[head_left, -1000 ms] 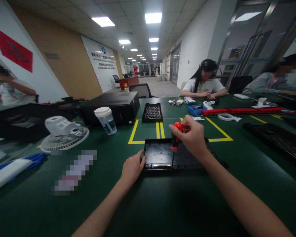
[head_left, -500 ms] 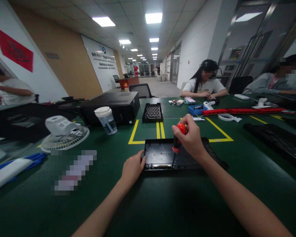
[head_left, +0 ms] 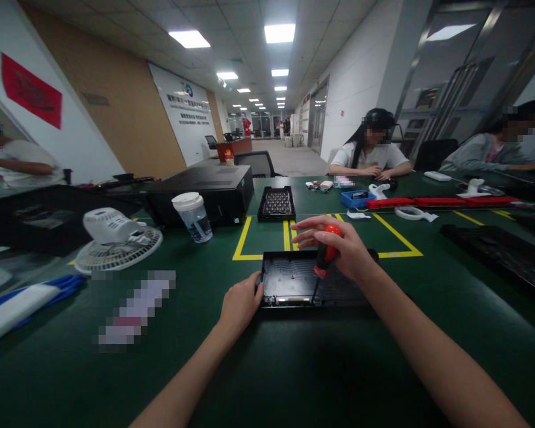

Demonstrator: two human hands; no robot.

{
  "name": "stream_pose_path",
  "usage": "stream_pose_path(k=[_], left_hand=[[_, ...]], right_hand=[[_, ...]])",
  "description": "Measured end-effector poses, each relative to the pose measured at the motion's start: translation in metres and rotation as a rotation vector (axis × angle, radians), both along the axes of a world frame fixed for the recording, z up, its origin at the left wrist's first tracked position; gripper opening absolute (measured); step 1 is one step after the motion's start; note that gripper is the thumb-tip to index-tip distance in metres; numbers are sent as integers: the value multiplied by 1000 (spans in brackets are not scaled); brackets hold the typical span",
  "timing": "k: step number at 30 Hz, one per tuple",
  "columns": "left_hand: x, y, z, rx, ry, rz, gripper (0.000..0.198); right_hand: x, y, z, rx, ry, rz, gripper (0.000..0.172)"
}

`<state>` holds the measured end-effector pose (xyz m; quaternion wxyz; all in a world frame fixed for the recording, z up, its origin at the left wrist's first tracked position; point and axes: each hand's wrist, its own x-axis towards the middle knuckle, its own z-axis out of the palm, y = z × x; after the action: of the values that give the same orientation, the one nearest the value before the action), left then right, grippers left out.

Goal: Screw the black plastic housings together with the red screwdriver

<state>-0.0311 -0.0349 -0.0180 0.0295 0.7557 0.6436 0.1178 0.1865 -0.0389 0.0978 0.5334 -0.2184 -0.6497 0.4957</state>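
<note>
A flat black plastic panel (head_left: 289,279) lies on the green table in front of me. My left hand (head_left: 241,303) grips its near left corner, fingers curled on the edge. My right hand (head_left: 343,249) holds a red-and-black screwdriver (head_left: 324,257), tilted, with its tip down on the panel near the front edge. The palm rests on the handle while the index and middle fingers stretch out to the left.
A black tray of small parts (head_left: 276,204) sits beyond yellow floor-tape lines (head_left: 245,238). At left stand a lidded cup (head_left: 193,216), a white desk fan (head_left: 116,238) and a black box (head_left: 205,190). Other people sit across the table (head_left: 370,148) and at both sides.
My right hand has lowered and tilted the screwdriver rightward, and its fingers have opened out over the handle. The left hand has stayed on the panel corner.
</note>
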Motion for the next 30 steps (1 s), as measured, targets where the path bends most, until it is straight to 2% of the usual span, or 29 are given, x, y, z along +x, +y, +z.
stream_pose_path(k=[3,6,13,17,22,30], left_hand=[[-1,0,-1,7,5,-6,40],[-2,0,-2,11,-3,-10,39],[0,0,1,-7,-13,-4,40],[1,-2,4,-28,-4,14,40],[2,-2,6,-35,-16,7,39],[2,-1,3,-41,2,17,40]], right_hand=[[2,-2,-1,-76,58,114,16],[3,-1,-5,-94,97,141,6],[0,2,-10,-70,138,155,17],[0,0,-7,-70,132,181,19],[0,-3,-1,-138,130,201,32],[4,-1,-1,-147,141,273,31]])
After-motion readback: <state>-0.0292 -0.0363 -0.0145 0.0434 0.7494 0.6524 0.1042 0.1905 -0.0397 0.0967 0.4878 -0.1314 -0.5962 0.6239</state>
